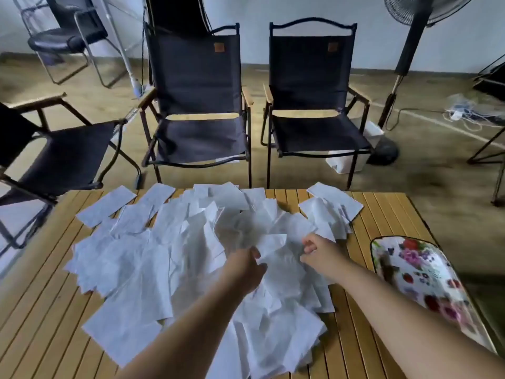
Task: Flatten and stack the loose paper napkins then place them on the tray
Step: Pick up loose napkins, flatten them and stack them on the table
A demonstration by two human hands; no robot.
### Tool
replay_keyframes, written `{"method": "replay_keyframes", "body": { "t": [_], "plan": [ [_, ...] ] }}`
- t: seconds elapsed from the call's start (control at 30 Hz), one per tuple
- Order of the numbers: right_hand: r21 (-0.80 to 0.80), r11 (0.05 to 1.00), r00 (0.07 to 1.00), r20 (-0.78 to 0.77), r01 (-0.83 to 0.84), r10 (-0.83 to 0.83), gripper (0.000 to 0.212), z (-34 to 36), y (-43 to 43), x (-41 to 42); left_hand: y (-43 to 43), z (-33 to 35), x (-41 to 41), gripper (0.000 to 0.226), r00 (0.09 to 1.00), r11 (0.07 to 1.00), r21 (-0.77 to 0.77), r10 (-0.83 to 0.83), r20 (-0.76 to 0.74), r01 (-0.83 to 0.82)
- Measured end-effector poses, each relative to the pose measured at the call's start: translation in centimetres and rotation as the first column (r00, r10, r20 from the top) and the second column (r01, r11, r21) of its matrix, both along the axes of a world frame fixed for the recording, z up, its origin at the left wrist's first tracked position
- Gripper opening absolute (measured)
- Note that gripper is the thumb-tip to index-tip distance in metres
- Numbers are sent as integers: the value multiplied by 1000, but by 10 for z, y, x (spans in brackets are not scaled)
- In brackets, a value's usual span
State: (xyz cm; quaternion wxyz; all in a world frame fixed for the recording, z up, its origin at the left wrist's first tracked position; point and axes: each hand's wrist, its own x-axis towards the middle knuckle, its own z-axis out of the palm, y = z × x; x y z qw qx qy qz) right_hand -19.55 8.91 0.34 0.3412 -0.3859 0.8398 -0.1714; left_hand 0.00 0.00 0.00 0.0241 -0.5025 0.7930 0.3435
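Loosely, the thin white paper napkins lay scattered in an overlapping heap across the middle of the frame, some flat, many creased, none yet stacked. One crumpled white napkin stood up from the heap just above centre. The left hand pinched its lower left edge between thumb and fingers. The right hand, just beside it to the right, had its fingers curled at the paper, but blur hid whether it gripped a sheet.

Such tissue likely handled as very light, limp and easy to tear. It would be best taken by two opposite edges or corners and drawn gently apart, then smoothed with a flat palm, not tugged. A stray draught might shift the loose sheets.

The oval floral-patterned tray sat at the right of the frame, near the heap and apart from it, with no napkins in it. Everything rested on a slatted yellow wooden desk. Beyond it, in the upper half, stood black fabric folding chairs and, upper right, a black pedestal fan.
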Motion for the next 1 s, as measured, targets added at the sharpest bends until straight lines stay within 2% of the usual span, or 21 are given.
{"method": "replay_keyframes", "body": {
  "t": [0.13, 0.2, 0.3, 0.4, 0.47, 0.53, 0.57, 0.63, 0.7, 0.77, 0.83, 0.93, 1.0],
  "plan": [
    [54, 998, 996, 88, -18, 13, 60, -32, -7, 0, -2, -27, -8, 30, 998, 998, -42, -34, 58, 37],
    [16, 1000, 995, 96, -9, 7, 53, -46, -8, 7, -3, -34, -9, 30, 999, 998, -63, -15, 47, 18],
    [-184, 980, 997, 17, 73, -71, 25, -59, -5, 15, -8, -45, -8, 30, 998, 998, -59, 32, -60, -36],
    [-364, 928, 991, -70, 82, -115, 21, -64, 5, 23, -6, -49, -4, 26, 975, 998, -27, 57, -213, -64],
    [-443, 893, 988, -81, 82, -131, 28, -65, 17, 30, 2, -47, 2, 24, 946, 996, -64, 45, -319, -69],
    [-470, 877, 989, -51, 99, -139, 47, -62, 30, 37, 14, -42, 10, 13, 918, 990, -133, -1, -396, -56],
    [-470, 877, 990, -43, 98, -134, 58, -59, 36, 41, 20, -38, 15, 6, 908, 983, -177, -39, -417, -39],
    [-473, 879, 994, -51, 64, -100, 74, -50, 49, 47, 35, -26, 23, 12, 896, 959, -284, -127, -425, 1],
    [-489, 872, 996, -80, 2, -47, 78, -37, 62, 53, 49, -12, 31, 13, 886, 934, -357, -195, -421, 36],
    [-500, 863, 989, -145, -78, 6, 71, -26, 74, 58, 61, 2, 40, 12, 876, 918, -392, -232, -423, 54],
    [-499, 854, 975, -217, -146, 39, 46, -15, 88, 64, 71, 12, 51, 10, 865, 905, -418, -267, -426, 74],
    [-538, 831, 980, -197, -137, 34, 6, 3, 116, 81, 87, 22, 70, 8, 849, 901, -428, -281, -448, 72],
    [-562, 816, 983, -182, -137, 39, 18, 13, 137, 94, 97, 25, 82, 8, 850, 909, -413, -264, -456, 61]
  ]
}}
